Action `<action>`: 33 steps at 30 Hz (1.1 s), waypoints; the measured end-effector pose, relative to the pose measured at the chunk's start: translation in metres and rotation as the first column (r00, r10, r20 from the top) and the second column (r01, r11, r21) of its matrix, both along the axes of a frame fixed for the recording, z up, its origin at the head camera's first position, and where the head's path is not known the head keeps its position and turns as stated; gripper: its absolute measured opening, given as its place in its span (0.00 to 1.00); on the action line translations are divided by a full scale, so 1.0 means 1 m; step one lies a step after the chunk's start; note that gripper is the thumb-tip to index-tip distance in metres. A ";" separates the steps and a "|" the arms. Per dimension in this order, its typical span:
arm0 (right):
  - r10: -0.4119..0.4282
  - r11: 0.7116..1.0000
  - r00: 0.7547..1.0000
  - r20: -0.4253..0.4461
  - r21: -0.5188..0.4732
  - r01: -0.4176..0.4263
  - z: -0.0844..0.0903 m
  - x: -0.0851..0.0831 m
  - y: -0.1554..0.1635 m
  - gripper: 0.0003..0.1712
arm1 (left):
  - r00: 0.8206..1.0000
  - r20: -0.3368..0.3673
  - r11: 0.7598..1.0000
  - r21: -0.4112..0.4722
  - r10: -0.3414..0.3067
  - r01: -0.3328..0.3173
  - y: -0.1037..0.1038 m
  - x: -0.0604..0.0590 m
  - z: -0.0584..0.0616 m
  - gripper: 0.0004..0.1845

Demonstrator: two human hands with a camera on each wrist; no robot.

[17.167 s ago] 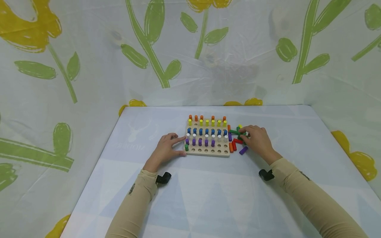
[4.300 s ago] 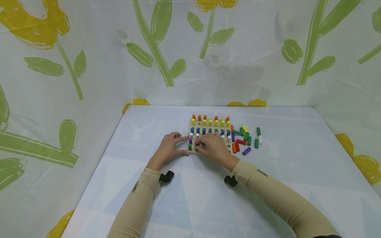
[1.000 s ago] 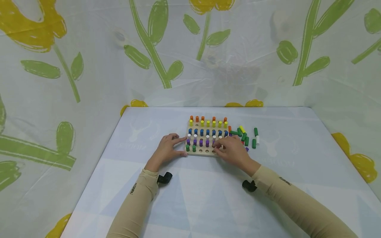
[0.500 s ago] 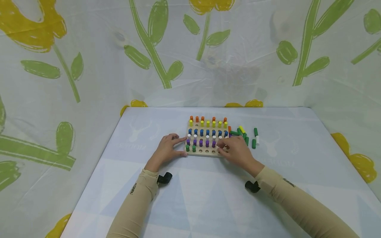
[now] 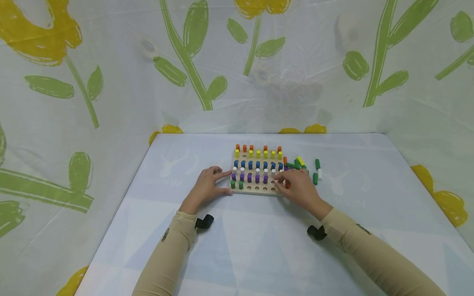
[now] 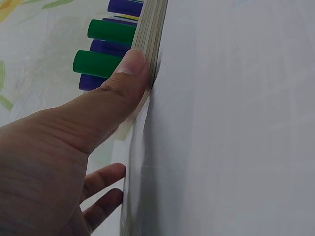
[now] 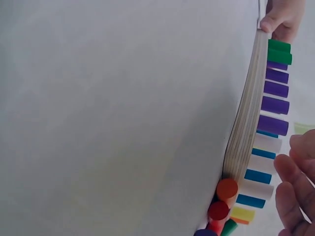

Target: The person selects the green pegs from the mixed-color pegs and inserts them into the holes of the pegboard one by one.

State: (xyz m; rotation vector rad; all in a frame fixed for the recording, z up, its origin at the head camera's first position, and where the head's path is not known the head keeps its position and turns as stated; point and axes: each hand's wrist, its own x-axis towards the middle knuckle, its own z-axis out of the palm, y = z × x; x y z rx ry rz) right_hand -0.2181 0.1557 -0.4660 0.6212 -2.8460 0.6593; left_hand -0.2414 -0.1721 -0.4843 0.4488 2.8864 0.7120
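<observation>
A wooden pegboard [image 5: 259, 192] lies on the table with rows of orange, yellow, blue, white, purple and green pegs standing in it. My left hand [image 5: 207, 187] touches its left side with an extended index finger, and the left thumb [image 6: 130, 66] presses the front edge beside two green pegs [image 6: 101, 46]. My right hand [image 5: 300, 188] hovers at the board's right end, near the purple row's last hole. No peg shows between its bent fingers [image 7: 293, 189] in the right wrist view. Purple pegs [image 7: 275, 105] stand a little away from those fingertips.
Loose pegs lie right of the board, some hidden behind my right hand. A yellow peg [image 5: 300, 160], green pegs [image 5: 317, 163] and a white peg [image 5: 320, 174] show there. An orange peg [image 7: 227, 189] and a red peg [image 7: 218, 210] lie against the board's side.
Since 17.2 s ago, a second green peg has come to stand in the front row and loose green pegs have spread right. In the last second my right hand has drawn rightward from the fifth purple peg.
</observation>
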 end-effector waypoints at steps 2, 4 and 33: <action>0.003 1.000 1.000 -0.006 -0.011 -0.003 0.000 0.000 0.001 0.12 | 1.000 0.000 1.000 0.000 0.002 -0.002 0.000 0.000 -0.001 0.43; 0.007 1.000 1.000 -0.011 -0.016 -0.007 0.000 -0.001 0.003 0.11 | 1.000 0.001 1.000 0.002 0.003 -0.003 -0.001 -0.001 -0.001 0.43; -0.084 0.996 0.996 -0.034 -0.017 0.083 0.003 -0.008 0.026 0.09 | 1.000 -0.005 1.000 0.012 -0.005 0.005 -0.001 0.000 -0.002 0.44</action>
